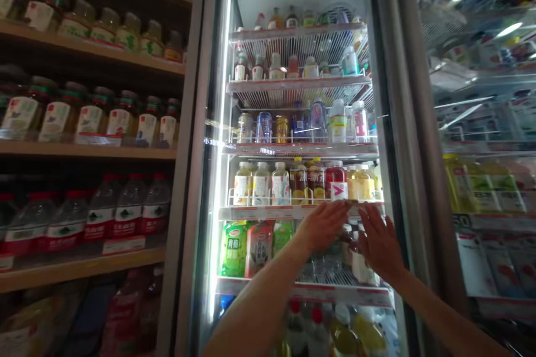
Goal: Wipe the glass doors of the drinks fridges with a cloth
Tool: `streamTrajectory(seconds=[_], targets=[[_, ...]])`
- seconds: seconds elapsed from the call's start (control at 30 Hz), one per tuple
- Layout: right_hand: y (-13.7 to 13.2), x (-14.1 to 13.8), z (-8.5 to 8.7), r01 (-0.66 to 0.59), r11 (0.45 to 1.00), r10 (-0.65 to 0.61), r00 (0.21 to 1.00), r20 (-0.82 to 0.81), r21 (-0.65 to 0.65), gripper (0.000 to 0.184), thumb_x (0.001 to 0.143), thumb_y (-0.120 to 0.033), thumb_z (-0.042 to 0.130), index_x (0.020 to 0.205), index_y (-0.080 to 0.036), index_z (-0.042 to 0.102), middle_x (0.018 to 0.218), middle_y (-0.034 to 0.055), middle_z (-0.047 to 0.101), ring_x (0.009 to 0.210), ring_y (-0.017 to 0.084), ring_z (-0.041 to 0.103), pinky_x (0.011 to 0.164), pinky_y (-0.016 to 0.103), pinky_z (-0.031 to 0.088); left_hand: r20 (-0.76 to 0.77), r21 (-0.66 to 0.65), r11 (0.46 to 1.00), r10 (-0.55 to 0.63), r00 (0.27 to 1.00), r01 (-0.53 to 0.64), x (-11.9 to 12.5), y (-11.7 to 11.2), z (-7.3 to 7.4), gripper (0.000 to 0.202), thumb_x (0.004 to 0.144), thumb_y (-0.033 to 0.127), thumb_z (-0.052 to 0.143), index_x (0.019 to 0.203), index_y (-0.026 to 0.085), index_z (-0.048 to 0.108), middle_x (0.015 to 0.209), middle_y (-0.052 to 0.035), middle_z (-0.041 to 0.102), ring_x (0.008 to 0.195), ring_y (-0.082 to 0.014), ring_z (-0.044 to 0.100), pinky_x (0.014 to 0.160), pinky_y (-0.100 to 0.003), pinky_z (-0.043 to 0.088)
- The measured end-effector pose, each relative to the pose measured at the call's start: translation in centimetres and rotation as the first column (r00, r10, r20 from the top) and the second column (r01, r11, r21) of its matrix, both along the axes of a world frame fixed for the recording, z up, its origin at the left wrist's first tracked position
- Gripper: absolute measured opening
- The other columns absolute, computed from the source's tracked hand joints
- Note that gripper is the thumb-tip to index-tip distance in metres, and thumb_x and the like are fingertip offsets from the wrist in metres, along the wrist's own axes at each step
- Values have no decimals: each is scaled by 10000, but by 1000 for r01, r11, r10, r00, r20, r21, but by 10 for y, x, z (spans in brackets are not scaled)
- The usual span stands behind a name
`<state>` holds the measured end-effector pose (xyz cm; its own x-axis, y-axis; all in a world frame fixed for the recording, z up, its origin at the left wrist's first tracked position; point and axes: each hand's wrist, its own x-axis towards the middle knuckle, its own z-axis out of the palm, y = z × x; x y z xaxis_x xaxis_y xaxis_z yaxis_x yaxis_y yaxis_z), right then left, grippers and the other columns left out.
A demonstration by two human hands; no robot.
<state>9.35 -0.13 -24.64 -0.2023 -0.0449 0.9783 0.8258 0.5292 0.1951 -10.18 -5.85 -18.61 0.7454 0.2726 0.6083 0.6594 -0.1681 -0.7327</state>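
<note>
1. The left hand (324, 226) reaches up before the lit cooler (192, 178), fingers straight and close together; nothing shows in its grip.
2. The right hand (379, 242) is raised beside it, fingers slightly spread, with nothing visible between them.
3. Just above the fingertips in view, the red bottle (336, 178) and yellow bottles (363, 185) stand upright toward the right end of the fourth shelf's front edge (259, 212).
4. Streaky reflections (215, 143) suggest a glass pane in front of the goods; I cannot tell whether either hand touches it or the shelf edge. If it is there, misjudged depth could jam the fingertips against it.
5. Without a pane, a careless upward sweep could tip the red bottle against its neighbours.
6. A white-labelled bottle (359, 265) stands near the front right corner of the shelf below; a dropping right wrist might knock it, were nothing between.
7. The fingertips nearly meet, so inward movement from both sides could make the hands collide.
</note>
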Motion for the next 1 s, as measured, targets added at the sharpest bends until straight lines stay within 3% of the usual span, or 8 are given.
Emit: streamTrajectory(seconds=[0.1,0.23,0.3,0.5,0.6,0.73,0.9,1.0], targets=[[-7,-6,9,-45,999,45,999,-2,-27,666,875,-169,346,1465,-228,43,1502,86,224,1369,250,243,1078,498,271,232,87,996,-1,973,-19,-52,-19,24,471,904,265,358,1366,175,351,1469,-59,318,1388,-207,187,1116,-422,271],[-14,-21,20,-115,992,116,993,18,-56,671,880,-165,345,1464,-237,23,1501,74,231,1382,239,205,1084,493,262,677,353,927,-161,718,-125,-104,-35,52,574,895,229,354,1430,113,180,1514,-134,148,1396,-286,119,1104,-543,231],[-18,-33,25,-142,989,144,988,54,-41,669,883,-164,346,1464,-238,22,1493,74,254,1387,228,191,1086,485,261,656,363,925,-168,736,-112,-92,-31,43,560,902,226,339,1430,128,181,1514,-121,165,1399,-259,120,1114,-512,236],[-19,-51,31,-141,990,144,976,165,-30,632,882,-150,341,1461,-224,100,1486,75,267,1389,212,186,1099,470,235,48,29,1000,-13,999,11,-55,-21,6,434,917,287,349,1341,200,385,1437,-44,381,1384,-187,200,1117,-393,259],[-16,-49,31,-125,991,133,969,209,-52,615,880,-157,350,1456,-215,141,1483,73,274,1389,210,185,1098,463,244,340,129,989,18,940,-66,-118,-50,23,469,915,265,338,1375,175,325,1455,-88,343,1380,-209,213,1107,-405,270],[-16,-54,25,-121,990,130,978,165,-67,665,875,-170,365,1464,-195,57,1498,87,231,1398,234,144,1099,505,223,701,381,900,-132,701,-212,-182,-78,34,566,906,230,338,1427,113,153,1518,-143,143,1400,-278,96,1117,-512,204],[-15,-60,21,-138,988,145,981,129,-64,701,877,-200,376,1461,-225,-12,1506,75,210,1395,241,152,1086,527,234,527,292,949,-57,848,-118,-94,-36,-1,514,912,264,353,1411,218,237,1496,-51,261,1401,-184,121,1108,-397,287],[-13,-54,23,-139,990,144,976,161,-39,686,878,-187,362,1462,-236,4,1501,74,228,1390,235,177,1081,513,254,186,83,996,19,982,-34,-53,-18,-4,469,903,295,384,1362,206,354,1476,-37,308,1402,-184,106,1125,-389,253]])
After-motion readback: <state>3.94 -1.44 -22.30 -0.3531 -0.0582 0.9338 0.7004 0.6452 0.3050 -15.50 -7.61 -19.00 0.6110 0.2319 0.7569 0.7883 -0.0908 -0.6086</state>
